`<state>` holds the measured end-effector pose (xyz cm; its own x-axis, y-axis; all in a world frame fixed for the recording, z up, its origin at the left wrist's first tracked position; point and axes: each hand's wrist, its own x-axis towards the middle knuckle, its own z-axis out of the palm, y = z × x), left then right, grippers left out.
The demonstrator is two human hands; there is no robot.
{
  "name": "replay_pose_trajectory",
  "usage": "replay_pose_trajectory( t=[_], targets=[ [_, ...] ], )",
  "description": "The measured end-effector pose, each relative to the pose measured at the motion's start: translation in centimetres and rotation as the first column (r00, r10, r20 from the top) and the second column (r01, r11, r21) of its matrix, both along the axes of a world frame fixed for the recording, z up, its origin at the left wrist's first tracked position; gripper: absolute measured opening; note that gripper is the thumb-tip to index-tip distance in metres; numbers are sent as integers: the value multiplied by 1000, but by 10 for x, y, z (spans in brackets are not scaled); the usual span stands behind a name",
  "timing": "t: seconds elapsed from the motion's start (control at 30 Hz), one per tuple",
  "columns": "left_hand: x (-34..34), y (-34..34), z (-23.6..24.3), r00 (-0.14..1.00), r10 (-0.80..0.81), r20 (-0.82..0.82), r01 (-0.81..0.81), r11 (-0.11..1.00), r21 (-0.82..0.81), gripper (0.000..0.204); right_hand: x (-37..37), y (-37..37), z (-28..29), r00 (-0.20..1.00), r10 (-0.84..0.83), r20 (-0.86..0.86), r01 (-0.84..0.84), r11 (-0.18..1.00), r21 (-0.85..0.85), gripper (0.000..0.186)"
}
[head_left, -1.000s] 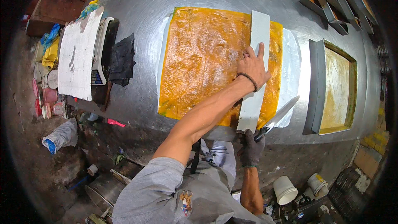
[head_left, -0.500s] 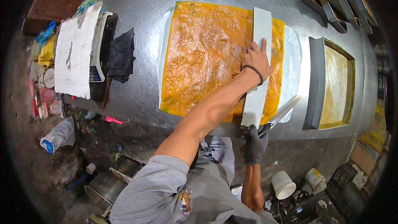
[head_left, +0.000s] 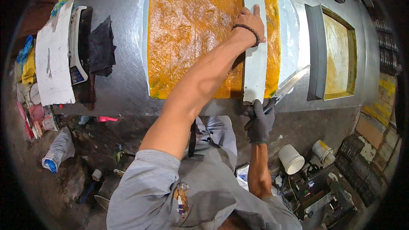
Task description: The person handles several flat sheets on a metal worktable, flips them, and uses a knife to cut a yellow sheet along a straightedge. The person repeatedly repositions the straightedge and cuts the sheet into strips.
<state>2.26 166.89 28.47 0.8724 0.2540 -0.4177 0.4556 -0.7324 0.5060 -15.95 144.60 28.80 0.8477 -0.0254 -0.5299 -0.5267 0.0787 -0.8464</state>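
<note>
A glossy orange-yellow sheet (head_left: 187, 30) lies flat over a paler whitish sheet (head_left: 290, 30) on the metal table. Across its right part runs a long flat grey-white strip (head_left: 254, 72), roughly parallel to the sheet's right edge. My bare left hand (head_left: 250, 22) presses on the strip from above, gripping across its width with the index finger stretched away from me. At the strip's near end, my gloved right hand (head_left: 260, 123) is closed around a knife (head_left: 292, 81). Its long blade points to the far right, past the sheet's near right corner. The glove partly hides the handle.
To the right stands a shallow rectangular metal frame (head_left: 320, 55) with a yellowish inside. A digital scale (head_left: 76, 66), a white board (head_left: 55, 55) and a black cloth-like piece (head_left: 102, 47) are at left. White buckets (head_left: 291, 159) stand on the floor below the table's near edge (head_left: 315, 110).
My view has shifted, so the table and sheet sit higher and further left in the picture. Both hands keep their holds, with no clear movement against the sheet.
</note>
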Motion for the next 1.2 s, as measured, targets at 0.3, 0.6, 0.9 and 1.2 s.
replay_pose_trajectory(
  t=[0.3,0.6,0.9,1.2],
  targets=[
    [0,-4,1,1000,26,1,-26,999,-33,111,2,-2,3,994,78,-71,-87,986,-145,31],
    [-5,1,7,999,-24,-23,24,1000,-8,113,0,-4,-6,996,87,-35,-91,989,-116,29],
    [-6,1,8,1000,-15,-23,14,1000,-28,115,4,-12,-15,998,64,-22,-65,998,-17,21],
    [-6,-2,7,999,-11,-32,11,1000,-4,113,11,-10,-2,978,146,-151,-162,981,-104,21]
  ],
)
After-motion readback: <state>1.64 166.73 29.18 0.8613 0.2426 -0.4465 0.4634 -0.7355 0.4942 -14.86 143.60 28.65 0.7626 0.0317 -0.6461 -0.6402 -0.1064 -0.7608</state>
